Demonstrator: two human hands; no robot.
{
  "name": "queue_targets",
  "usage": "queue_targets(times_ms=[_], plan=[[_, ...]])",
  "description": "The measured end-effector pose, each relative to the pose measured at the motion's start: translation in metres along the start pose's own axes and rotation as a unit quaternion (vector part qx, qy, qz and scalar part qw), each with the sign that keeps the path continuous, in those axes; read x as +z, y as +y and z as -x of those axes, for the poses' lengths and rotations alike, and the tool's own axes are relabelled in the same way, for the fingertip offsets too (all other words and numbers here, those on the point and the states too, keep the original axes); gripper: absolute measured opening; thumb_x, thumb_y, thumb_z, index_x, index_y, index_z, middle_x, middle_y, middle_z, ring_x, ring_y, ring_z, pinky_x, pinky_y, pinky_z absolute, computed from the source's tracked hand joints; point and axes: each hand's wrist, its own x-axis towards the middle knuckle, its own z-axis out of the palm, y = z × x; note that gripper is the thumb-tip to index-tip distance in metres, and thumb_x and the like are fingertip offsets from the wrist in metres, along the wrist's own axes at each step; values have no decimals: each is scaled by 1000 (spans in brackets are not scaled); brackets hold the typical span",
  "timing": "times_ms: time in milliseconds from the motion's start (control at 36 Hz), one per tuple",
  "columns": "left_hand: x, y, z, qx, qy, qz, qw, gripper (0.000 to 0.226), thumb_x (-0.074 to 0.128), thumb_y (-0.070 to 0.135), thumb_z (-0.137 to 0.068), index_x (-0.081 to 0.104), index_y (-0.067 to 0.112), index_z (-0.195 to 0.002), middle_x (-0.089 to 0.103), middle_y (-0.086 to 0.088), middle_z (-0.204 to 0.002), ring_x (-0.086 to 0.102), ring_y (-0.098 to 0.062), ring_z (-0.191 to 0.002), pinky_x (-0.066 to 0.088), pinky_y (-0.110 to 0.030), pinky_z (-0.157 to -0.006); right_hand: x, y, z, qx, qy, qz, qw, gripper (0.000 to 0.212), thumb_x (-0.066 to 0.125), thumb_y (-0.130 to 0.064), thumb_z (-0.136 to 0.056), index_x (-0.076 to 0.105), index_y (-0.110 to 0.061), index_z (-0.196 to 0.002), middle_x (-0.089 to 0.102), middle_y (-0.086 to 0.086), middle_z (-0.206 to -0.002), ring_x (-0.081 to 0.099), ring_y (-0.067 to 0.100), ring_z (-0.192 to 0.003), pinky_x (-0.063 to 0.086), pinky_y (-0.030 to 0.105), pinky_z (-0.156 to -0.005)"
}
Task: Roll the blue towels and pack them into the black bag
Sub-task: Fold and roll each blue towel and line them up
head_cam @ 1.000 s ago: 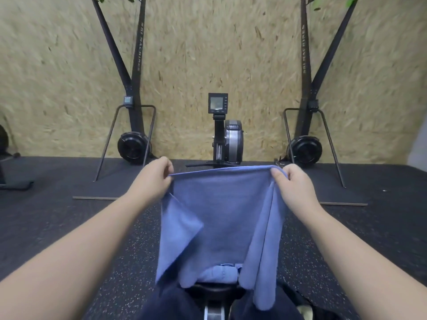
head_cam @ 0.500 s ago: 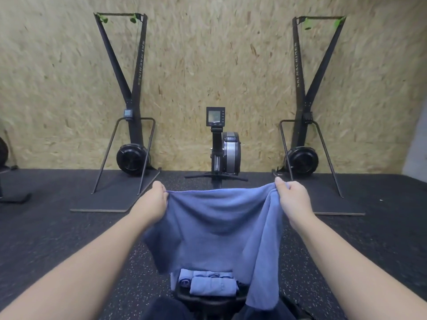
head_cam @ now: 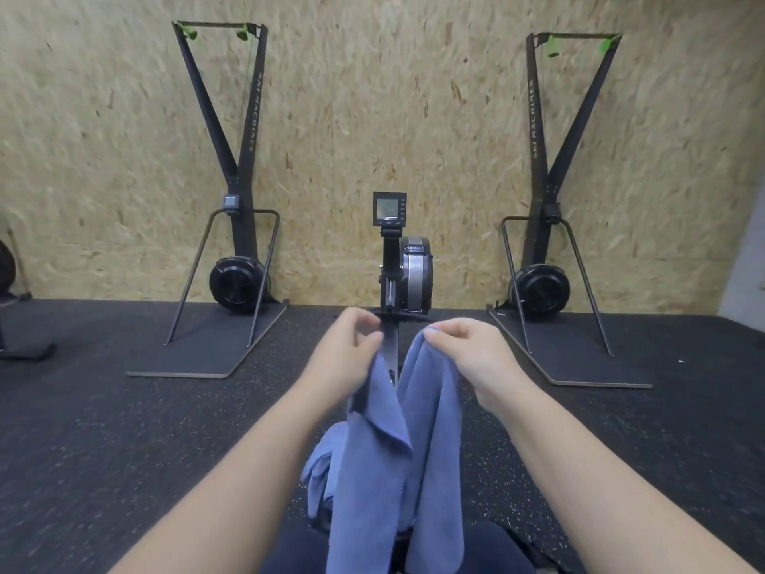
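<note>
A blue towel (head_cam: 397, 461) hangs folded lengthwise in front of me, its two halves drooping down over the rowing machine's rail. My left hand (head_cam: 345, 345) pinches the towel's left top corner. Just beside it, my right hand (head_cam: 467, 350) grips the right top corner, fingers curled over the cloth. More blue towel (head_cam: 321, 466) peeks out behind the hanging one at the lower left. The black bag is not in view.
A rowing machine (head_cam: 403, 275) with a monitor stands straight ahead against the chipboard wall. A ski machine (head_cam: 236, 225) stands at the left and another ski machine (head_cam: 546, 225) at the right, each on a flat base. Black rubber floor (head_cam: 124, 428) spreads around me.
My hands came together toward the middle, folding the spread towel in half lengthwise. The small rolled towels seen below it earlier are now hidden.
</note>
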Motion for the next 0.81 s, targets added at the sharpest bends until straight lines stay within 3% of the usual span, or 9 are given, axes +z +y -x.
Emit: queue_targets(times_ms=[83, 194, 278, 361, 500, 583, 722, 806], plan=[[15, 6, 13, 25, -29, 27, 999, 21, 55, 19, -96, 54, 28, -115, 51, 7, -68, 45, -1, -58, 31, -17, -53, 9, -7, 7, -46, -12, 8, 999, 13, 71, -14, -83, 71, -22, -73, 72, -4, -80, 64, 8, -77, 51, 28, -78], [19, 10, 23, 33, -26, 48, 998, 25, 55, 19, -96, 56, 31, -117, 49, 12, -66, 45, 4, -56, 33, -16, -55, 17, -18, 19, -80, -57, 13, 995, 20, 64, -1, -85, 71, -19, -88, 73, 1, -88, 65, 7, -80, 52, 22, -77], [12, 8, 29, 42, -20, 56, 997, 17, 56, 17, -95, 61, 27, -107, 55, 13, -68, 49, 4, -62, 37, -20, -62, 18, -23, 27, -84, -85, -12, 993, 27, 59, 7, -85, 65, -14, -101, 69, 2, -89, 60, 5, -73, 49, 11, -69], [3, 8, 34, 48, -17, 82, 995, 10, 59, 15, -93, 65, 23, -93, 59, 17, -64, 49, 8, -57, 36, -19, -59, 18, -21, 34, -118, -95, -5, 988, 32, 61, 7, -82, 62, -21, -96, 67, 3, -89, 58, 9, -75, 49, 18, -71], [-3, 9, 36, 47, -6, 71, 996, 17, 60, 14, -91, 58, 26, -80, 57, 11, -65, 44, 4, -52, 33, -23, -57, 24, -19, 43, -187, -47, 94, 977, 33, 62, -1, -81, 55, -31, -91, 56, -8, -77, 46, 0, -62, 39, 11, -62], [-7, 8, 36, 47, 7, 89, 995, 18, 61, 13, -90, 56, 26, -79, 57, 9, -65, 45, 0, -53, 33, -24, -58, 28, -17, 43, -200, -10, 124, 972, 27, 63, -5, -84, 53, -29, -91, 53, -8, -77, 46, 0, -62, 37, 10, -62], [-16, 7, 36, 38, 24, 145, 988, 18, 59, 11, -93, 57, 25, -82, 58, 7, -69, 47, -3, -58, 35, -25, -60, 22, -10, 39, -195, 13, 182, 964, 22, 60, -8, -87, 56, -23, -102, 57, -14, -85, 50, 1, -74, 35, 6, -65], [-26, 8, 37, 32, 43, 173, 983, 16, 57, 11, -94, 57, 22, -84, 56, 9, -67, 46, 4, -53, 34, -23, -58, 16, -4, 37, -181, 25, 194, 964, 24, 57, -5, -85, 58, -20, -102, 58, -13, -86, 53, 9, -81, 35, 14, -68]])
